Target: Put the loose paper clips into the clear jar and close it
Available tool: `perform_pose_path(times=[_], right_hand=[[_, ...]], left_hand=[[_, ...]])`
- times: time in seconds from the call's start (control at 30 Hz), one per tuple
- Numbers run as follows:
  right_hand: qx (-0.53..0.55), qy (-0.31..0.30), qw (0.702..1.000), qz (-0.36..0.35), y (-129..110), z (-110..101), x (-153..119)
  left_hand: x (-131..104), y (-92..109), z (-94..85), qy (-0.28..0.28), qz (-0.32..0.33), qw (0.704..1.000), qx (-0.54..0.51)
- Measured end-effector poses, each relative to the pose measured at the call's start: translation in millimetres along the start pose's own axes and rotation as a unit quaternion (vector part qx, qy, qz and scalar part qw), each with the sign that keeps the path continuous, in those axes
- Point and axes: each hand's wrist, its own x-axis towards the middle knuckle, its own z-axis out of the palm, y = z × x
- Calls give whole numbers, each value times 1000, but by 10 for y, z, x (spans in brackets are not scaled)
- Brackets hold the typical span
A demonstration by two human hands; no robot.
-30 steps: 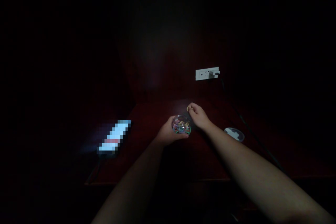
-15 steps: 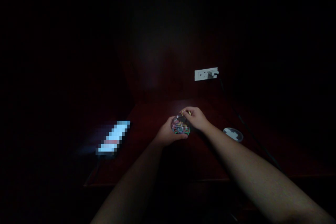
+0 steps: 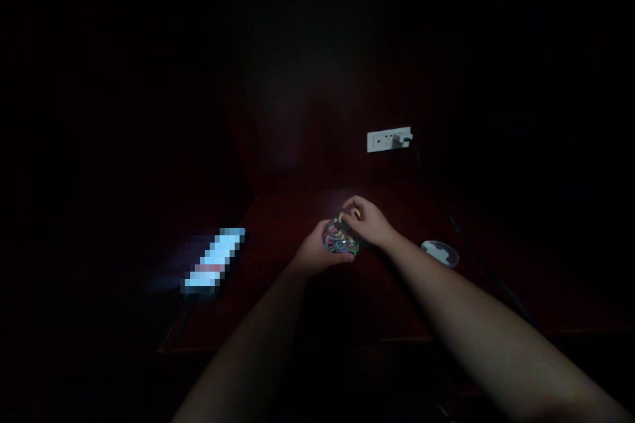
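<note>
1 clear jar (image 3: 327, 234) of coloured rings (image 3: 340, 246) is clasped in the left hand (image 3: 314, 251) over the table (image 3: 278, 215). A yellow ring (image 3: 341, 217) is held in the half-closed right hand (image 3: 370, 222) at the jar's mouth. 1 round lid (image 3: 439, 253) is seen beside the right forearm (image 3: 436, 284), 1 blurred screen (image 3: 214, 260) at left.

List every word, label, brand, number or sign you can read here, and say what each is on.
No text can be read.
Lit screen: pixelated, nothing legible.
Wall socket: any marking is too small to read.
Jar and round lid: no lettering can be made out.
</note>
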Motion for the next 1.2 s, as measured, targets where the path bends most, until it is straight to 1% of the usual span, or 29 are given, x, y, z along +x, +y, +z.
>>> perform_pose_path(times=[0.07, 0.2, 0.4, 0.47, 0.53, 0.67, 0.77, 1.0, 1.1, 1.2], right_hand=[[34, -5, 999, 16, 3, -1, 2], [74, -24, 997, 23, 14, -4, 3], [63, -29, 998, -13, 29, -18, 8], [81, -24, 996, -24, 27, -33, 14], [114, -16, 993, -20, 23, -48, 19], [204, 2, 978, 45, 31, -55, 30], [250, 28, 964, 88, 56, -31, 47], [266, 103, 946, 152, 149, 7, 110], [265, 106, 943, 172, 160, 7, 119], [277, 103, 937, 185, 123, -2, 113]], left_hand=[[-2, 3, 0, 1, 4, 1000, -3], [5, -26, 10, -1, 14, 1000, -10], [20, -62, 9, -9, 15, 1000, -13], [21, -63, 9, -10, 15, 1000, -16], [20, -64, 12, -10, 16, 1000, -25], [18, -60, 21, -5, 15, 999, -29], [13, -39, 19, -6, 14, 999, -32], [0, -11, 12, -14, 7, 999, -43], [5, -34, 18, -9, 7, 999, -44], [6, -43, 19, -9, 6, 999, -46]])
